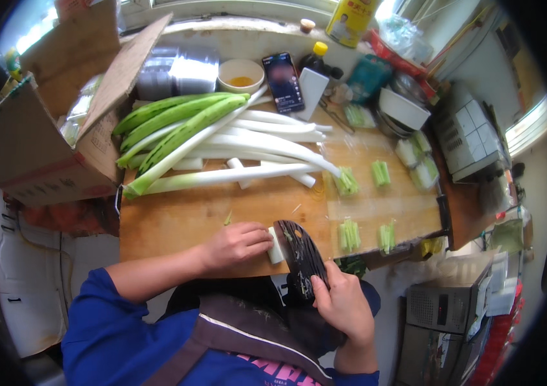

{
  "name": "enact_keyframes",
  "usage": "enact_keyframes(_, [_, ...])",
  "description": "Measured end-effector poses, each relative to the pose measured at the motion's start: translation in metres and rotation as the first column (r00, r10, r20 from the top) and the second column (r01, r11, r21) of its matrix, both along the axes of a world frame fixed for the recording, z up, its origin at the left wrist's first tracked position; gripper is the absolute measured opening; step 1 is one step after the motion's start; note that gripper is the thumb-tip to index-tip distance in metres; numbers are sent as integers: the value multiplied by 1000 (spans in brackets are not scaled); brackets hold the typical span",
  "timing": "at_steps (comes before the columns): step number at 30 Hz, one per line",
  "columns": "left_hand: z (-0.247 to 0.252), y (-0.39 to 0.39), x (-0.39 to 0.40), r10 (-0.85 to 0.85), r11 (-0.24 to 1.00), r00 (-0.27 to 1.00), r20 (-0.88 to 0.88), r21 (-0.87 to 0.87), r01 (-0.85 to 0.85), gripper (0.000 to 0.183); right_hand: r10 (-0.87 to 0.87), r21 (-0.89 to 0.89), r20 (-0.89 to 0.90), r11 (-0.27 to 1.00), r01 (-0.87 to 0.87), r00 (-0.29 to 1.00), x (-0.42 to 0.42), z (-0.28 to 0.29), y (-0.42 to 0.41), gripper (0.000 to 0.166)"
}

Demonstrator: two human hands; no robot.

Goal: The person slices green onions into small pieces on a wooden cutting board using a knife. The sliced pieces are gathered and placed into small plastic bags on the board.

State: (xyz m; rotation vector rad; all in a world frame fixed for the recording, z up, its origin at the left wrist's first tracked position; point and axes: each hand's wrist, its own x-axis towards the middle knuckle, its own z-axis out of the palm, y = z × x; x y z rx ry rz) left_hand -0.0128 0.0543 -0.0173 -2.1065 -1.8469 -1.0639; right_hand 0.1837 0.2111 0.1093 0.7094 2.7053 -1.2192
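Observation:
My left hand (pixel 244 243) rests on the wooden board (pixel 172 231), its fingertips on a short white piece of leek or large scallion (pixel 276 247). Just right of that piece, my right hand (pixel 343 299) grips a kitchen knife (pixel 302 255) with a broad dark blade; bits of plant cling to it, and its handle is largely hidden. Beyond my hands lie long white stalks (pixel 234 176) and several green luffa-like vegetables (pixel 181 118). Small bundles of pale green cut strips (pixel 349 235) sit on the right part of the board.
An open cardboard box (pixel 51 149) stands at the left. Along the back are a bowl with yellow liquid (pixel 241 77), a propped phone (pixel 284 83) and a bottle with a yellow cap (pixel 317 55). Wrapped vegetable packs (pixel 418 159) and stacked bowls (pixel 401 111) stand at the right.

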Motion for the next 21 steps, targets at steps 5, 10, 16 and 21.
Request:
enact_keyframes(5, [4, 0, 0, -4, 1000, 1000, -7, 0, 4, 26, 81, 19, 89, 996, -83, 993, 1, 8, 0, 17])
enact_keyframes(10, [6, 0, 0, -1, 1000, 1000, -6, -16, 1, 23, 142, 61, 138, 987, -152, 980, -4, 19, 2, 18])
enact_keyframes(16, [8, -1, -2, -33, 998, 998, 47, -54, 36, 25, 212, 44, 194, 973, -225, 958, -21, 17, 4, 19])
enact_keyframes(21, [2, 1, 1, 6, 1000, 1000, 15, 9, -6, 19, 160, 125, 153, 976, -180, 975, -39, -19, -15, 18])
